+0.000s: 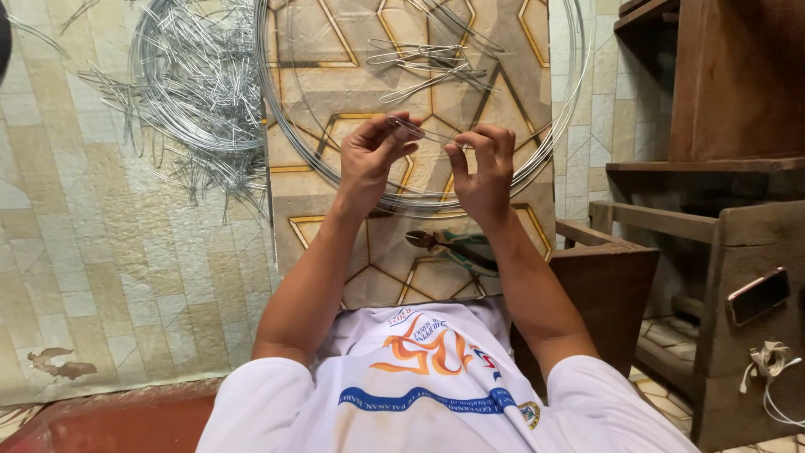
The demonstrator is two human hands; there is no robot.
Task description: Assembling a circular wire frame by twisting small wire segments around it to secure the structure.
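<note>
Wire piece [423, 132], thin, silvery, bent into a narrow loop, is held up between both hands over the patterned floor sheet [335, 84]. One end is pinched by the left hand [369, 159] betw. thumb and forefinger, other fingers curled in behind; far end is nipped by fingertips of the right hand [484, 168], thumb and first fingers pressed together on it, remaining fingers bent and slightly fanned. Wire runs roughly level, tilted a little down toward the right hand.

Around the hands a big hoop of coiled wire [277, 126] is laid flat on the sheet; hands are seen inside its outline, approx. at its lower middle. Finished bent wire pieces [423, 63] are piled inside the hoop, further from the person, well apart from the hands. A second, denser wire coil w/ a heap of short cut wires [201, 92] is seen at upper left, touching or overlapping the hoop's left edge.

Pliers w/ green handles [449, 245] are lying on the sheet below the right wrist, near the lap. Wooden furniture [721, 101] stands at right; a phone [757, 295] is resting on a lower wooden ledge, a white cable [771, 365] hanging just beneath it
</note>
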